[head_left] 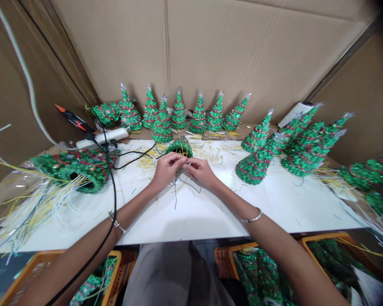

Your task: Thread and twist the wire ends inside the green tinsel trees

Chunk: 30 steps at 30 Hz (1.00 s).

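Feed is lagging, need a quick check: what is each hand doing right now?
Left hand: closed, fingertips pinching thin wires at the base of the lying green tree.
Right hand: closed, pinching the same wires.

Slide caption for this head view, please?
Left hand and right hand pinch thin wires at a green beaded cone tree on a white table.

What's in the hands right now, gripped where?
The left hand and right hand both pinch the green tree at its open base, where thin wires hang out.
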Available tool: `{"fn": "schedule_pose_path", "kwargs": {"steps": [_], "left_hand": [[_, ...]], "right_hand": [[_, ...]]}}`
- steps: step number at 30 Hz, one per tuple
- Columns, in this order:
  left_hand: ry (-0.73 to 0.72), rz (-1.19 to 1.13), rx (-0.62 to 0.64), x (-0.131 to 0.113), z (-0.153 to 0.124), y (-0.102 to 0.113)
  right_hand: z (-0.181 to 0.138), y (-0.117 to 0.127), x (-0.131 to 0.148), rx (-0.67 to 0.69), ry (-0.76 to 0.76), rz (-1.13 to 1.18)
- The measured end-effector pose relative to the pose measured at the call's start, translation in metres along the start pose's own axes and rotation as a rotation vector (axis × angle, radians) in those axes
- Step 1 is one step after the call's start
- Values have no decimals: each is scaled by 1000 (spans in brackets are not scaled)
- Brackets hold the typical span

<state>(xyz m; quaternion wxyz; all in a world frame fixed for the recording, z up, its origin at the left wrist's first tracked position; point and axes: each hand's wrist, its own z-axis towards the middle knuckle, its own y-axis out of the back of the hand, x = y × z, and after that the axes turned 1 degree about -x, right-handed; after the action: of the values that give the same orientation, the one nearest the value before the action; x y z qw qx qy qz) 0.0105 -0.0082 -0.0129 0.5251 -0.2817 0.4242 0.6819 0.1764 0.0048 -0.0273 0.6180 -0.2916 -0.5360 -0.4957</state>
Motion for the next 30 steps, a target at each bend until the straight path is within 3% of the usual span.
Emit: {"fn": "schedule_pose_path", "kwargs": {"steps": [6, 14, 20, 30], "left_hand": [[2, -89, -41, -2, 2, 1], [182, -249, -118, -1, 2, -3], [152, -197, -169, -2, 2, -4], [129, -183, -141, 2, 4, 1]], "right_hand": [[-1, -9, -4, -64, -18, 134], [2, -16, -3, -114, -37, 283], [1, -12, -3, -97, -55, 184], [2, -7, -2, -46, -53, 89]]}}
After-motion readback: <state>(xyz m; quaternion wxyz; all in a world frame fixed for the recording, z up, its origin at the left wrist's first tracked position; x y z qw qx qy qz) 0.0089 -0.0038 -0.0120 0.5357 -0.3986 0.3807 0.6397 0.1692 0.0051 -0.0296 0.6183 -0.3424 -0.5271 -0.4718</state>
